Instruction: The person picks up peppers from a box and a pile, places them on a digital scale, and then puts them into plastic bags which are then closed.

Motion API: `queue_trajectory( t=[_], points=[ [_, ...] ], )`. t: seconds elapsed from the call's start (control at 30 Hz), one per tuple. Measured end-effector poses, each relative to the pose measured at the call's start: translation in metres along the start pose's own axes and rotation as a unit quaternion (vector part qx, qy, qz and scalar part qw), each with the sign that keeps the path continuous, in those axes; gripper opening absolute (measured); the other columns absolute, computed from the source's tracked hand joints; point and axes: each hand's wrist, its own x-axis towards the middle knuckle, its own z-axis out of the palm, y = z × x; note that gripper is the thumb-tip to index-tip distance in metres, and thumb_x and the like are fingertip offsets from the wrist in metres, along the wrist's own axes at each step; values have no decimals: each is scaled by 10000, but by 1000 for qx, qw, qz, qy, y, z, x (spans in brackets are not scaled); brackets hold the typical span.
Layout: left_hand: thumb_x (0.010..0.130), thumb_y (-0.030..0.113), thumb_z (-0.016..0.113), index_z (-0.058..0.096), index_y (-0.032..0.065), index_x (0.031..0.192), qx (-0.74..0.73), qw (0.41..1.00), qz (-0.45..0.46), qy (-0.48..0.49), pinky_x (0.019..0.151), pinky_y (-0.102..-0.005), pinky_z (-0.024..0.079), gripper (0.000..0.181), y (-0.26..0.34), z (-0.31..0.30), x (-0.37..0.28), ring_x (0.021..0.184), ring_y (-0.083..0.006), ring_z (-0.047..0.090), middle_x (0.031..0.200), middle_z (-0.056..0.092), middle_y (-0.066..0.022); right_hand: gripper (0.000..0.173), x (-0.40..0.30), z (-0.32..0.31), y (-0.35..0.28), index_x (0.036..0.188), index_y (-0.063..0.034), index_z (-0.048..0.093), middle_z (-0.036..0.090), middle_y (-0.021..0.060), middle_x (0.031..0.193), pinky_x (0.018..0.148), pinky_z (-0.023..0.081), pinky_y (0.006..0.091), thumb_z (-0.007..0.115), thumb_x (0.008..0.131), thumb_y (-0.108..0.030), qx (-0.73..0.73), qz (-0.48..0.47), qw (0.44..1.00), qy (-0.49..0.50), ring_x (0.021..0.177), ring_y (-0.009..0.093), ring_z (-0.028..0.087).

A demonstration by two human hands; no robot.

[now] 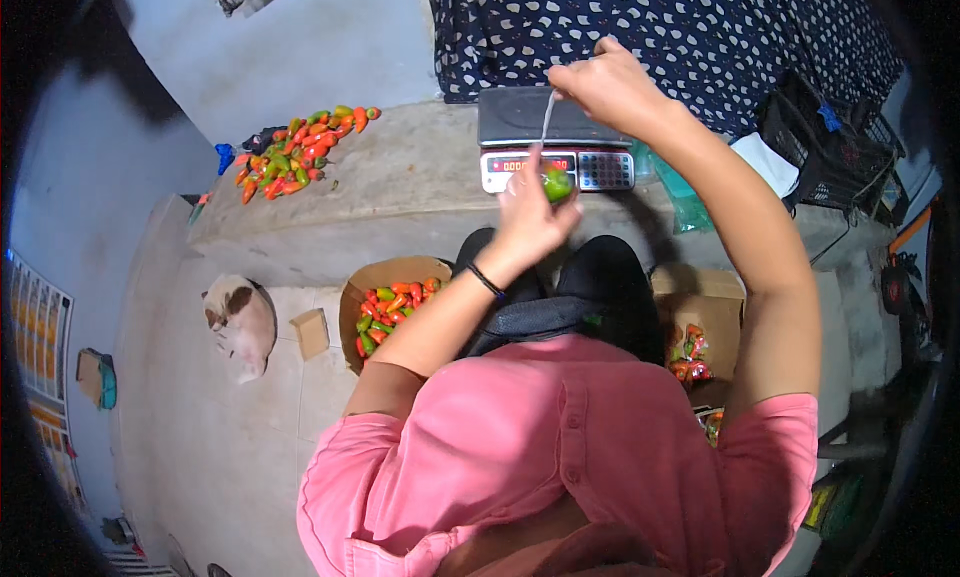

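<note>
A small clear plastic bag of peppers [557, 184] hangs in front of the digital scale [491, 181]. My left hand [534, 215] is closed around the filled part, where green and a little red show through the film. Up and to the right, my right hand [606, 85] pinches the bag's upper end, drawn out into a thin whitish strand [548, 117]. The scale's dark weighing plate [517, 119] lies behind the strand, and its display is lit red. Motion blurs my left fingers slightly.
Loose red, orange and green peppers [289, 157] lie on the concrete ledge [405, 157]. A cardboard box of peppers [390, 307] stands left of my legs; another box [705, 307] with bagged peppers stands right. A cat [244, 325] is on the floor. Green plastic bags [679, 194] hang over the ledge.
</note>
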Motion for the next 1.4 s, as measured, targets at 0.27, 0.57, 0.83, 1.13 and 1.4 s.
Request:
queue_trajectory(
  t=[0.27,0.57,0.83,1.13,1.4],
  points=[
    [700,125,674,289,64,1324,-542,773,-95,-317,925,-357,381,736,21,-12,-31,1131,-253,452,1236,461,-133,141,-12,-10,-31,706,-126,617,538,36,788,720,428,391,637,694,-265,-1,-126,992,28,838,221,562],
    [746,384,651,358,22,1290,-124,966,98,-204,967,-356,328,716,-30,-68,46,1149,-288,425,1243,427,-187,164,-51,-56,-19,742,-111,572,543,64,770,614,468,390,585,763,-272,50,-68,996,-35,735,266,592],
    [704,352,656,269,28,1338,-548,728,-43,-410,929,-321,364,811,-33,-12,36,1050,-195,494,1165,496,-145,278,-19,-41,-3,757,-94,576,589,82,749,607,470,419,542,813,-364,90,48,993,51,732,299,592],
    [688,122,673,399,-13,1241,-219,942,76,-244,809,-363,434,631,29,10,-48,903,-298,544,1045,542,-184,288,-23,-17,-5,722,-77,594,616,123,710,601,475,437,565,798,-353,52,151,987,9,707,322,607],
    [808,101,557,586,25,1052,-145,980,109,-79,850,-347,430,258,-8,-18,7,945,-251,578,1013,612,-123,296,-53,-40,-11,672,-78,593,610,114,680,576,468,435,584,775,-355,61,135,989,-9,674,307,608]
  ],
)
